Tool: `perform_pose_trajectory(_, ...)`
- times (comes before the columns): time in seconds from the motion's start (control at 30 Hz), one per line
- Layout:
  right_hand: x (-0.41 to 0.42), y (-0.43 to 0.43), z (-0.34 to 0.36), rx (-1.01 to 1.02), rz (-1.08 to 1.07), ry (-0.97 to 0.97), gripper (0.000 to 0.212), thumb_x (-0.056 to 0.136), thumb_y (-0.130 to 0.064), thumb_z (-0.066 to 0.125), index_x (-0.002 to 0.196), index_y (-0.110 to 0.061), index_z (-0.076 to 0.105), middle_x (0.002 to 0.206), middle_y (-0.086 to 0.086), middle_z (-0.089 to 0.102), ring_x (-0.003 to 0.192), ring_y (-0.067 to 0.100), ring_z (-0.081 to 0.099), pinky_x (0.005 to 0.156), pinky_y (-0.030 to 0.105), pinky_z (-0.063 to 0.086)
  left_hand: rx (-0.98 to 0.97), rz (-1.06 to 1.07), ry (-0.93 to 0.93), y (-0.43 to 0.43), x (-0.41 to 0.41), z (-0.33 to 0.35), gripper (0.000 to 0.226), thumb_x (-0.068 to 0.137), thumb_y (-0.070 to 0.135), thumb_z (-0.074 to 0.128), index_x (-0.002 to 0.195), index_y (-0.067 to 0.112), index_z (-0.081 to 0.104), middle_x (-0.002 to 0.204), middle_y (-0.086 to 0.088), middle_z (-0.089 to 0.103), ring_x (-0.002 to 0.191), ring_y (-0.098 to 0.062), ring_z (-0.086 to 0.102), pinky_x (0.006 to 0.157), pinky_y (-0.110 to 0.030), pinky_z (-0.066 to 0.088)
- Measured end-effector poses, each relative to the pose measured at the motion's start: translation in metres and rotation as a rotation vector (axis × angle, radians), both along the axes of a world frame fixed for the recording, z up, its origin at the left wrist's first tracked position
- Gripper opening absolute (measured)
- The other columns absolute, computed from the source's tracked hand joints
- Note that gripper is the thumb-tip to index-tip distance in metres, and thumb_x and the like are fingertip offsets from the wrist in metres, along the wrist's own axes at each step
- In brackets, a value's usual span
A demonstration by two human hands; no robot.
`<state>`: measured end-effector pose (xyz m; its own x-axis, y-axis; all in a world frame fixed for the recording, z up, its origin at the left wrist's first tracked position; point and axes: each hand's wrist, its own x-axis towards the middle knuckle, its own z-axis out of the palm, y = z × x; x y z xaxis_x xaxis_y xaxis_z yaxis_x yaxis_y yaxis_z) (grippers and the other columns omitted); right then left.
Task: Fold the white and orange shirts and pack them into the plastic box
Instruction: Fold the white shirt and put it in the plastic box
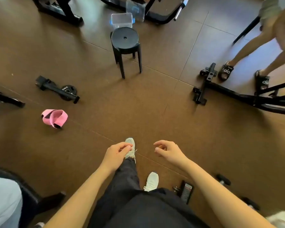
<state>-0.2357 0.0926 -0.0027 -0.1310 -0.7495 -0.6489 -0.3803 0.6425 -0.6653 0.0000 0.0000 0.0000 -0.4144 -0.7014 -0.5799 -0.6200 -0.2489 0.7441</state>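
Note:
A clear plastic box [121,20] with blue latches stands on the brown floor far ahead, behind a black stool [125,40]. Its clear lid [136,9] leans just behind it. No orange shirt is in view. White cloth [3,201] shows at the lower left edge; I cannot tell whether it is a shirt. My left hand [116,154] and my right hand [169,151] hang in front of me over my feet, fingers loosely curled, holding nothing.
A pink strap [54,118] and a black bar with a weight plate [59,90] lie at left. Black gym frames [237,94] stand at right, with another person's legs in black sandals [226,70] beside them. A dumbbell [222,180] lies by my right foot.

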Motion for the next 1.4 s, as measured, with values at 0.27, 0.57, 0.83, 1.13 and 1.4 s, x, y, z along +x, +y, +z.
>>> perform_pose_trajectory(0.27, -0.014, -0.128, 0.023, 0.084, 0.076, 0.148, 0.029, 0.099, -0.03, 0.058, 0.126, -0.022, 0.065, 0.111, 0.001, 0.069, 0.099, 0.015, 0.062, 0.09, 0.028, 0.049, 0.017, -0.15, -0.005, -0.143, -0.022, -0.005, 0.017, 0.1, 0.028, 0.057, 0.105, 0.03, 0.074, 0.101, 0.011, 0.076, 0.101, -0.009, 0.067, 0.08, -0.017, 0.047)
perform_pose_trajectory(0.57, -0.073, -0.232, 0.028, 0.015, -0.134, 0.163, 0.023, 0.097, -0.025, 0.06, 0.118, -0.025, 0.068, 0.095, -0.009, 0.065, 0.082, 0.003, 0.057, 0.082, 0.024, 0.045, -0.022, -0.185, -0.005, -0.291, -0.09, -0.002, 0.024, 0.094, 0.04, 0.054, 0.102, 0.03, 0.074, 0.101, 0.008, 0.075, 0.101, -0.014, 0.066, 0.092, -0.032, 0.052)
perform_pose_trajectory(0.83, -0.161, -0.309, 0.003, 0.016, -0.205, 0.078, 0.022, 0.095, -0.024, 0.06, 0.115, -0.026, 0.069, 0.097, -0.006, 0.069, 0.082, 0.003, 0.06, 0.081, 0.023, 0.045, 0.071, -0.23, -0.098, -0.361, -0.198, -0.005, 0.02, 0.099, 0.023, 0.058, 0.104, 0.019, 0.077, 0.1, 0.003, 0.076, 0.1, -0.017, 0.068, 0.096, -0.035, 0.052)
perform_pose_trajectory(1.13, -0.305, -0.416, 0.0, 0.033, -0.155, 0.086, 0.025, 0.095, -0.027, 0.062, 0.119, -0.022, 0.069, 0.103, -0.002, 0.069, 0.094, 0.014, 0.063, 0.09, 0.029, 0.05, 0.05, -0.246, -0.12, -0.46, -0.34, 0.001, 0.018, 0.097, 0.029, 0.061, 0.109, 0.027, 0.075, 0.104, 0.007, 0.075, 0.102, -0.011, 0.067, 0.095, -0.031, 0.053)
perform_pose_trajectory(1.4, -0.432, -0.56, 0.002, 0.014, -0.162, 0.16, 0.028, 0.094, -0.028, 0.066, 0.121, -0.02, 0.067, 0.104, 0.0, 0.07, 0.096, 0.016, 0.066, 0.092, 0.036, 0.055, 0.014, -0.248, -0.045, -0.598, -0.449, -0.019, 0.02, 0.098, 0.029, 0.062, 0.114, 0.026, 0.073, 0.113, 0.007, 0.073, 0.101, -0.008, 0.067, 0.078, -0.011, 0.048)
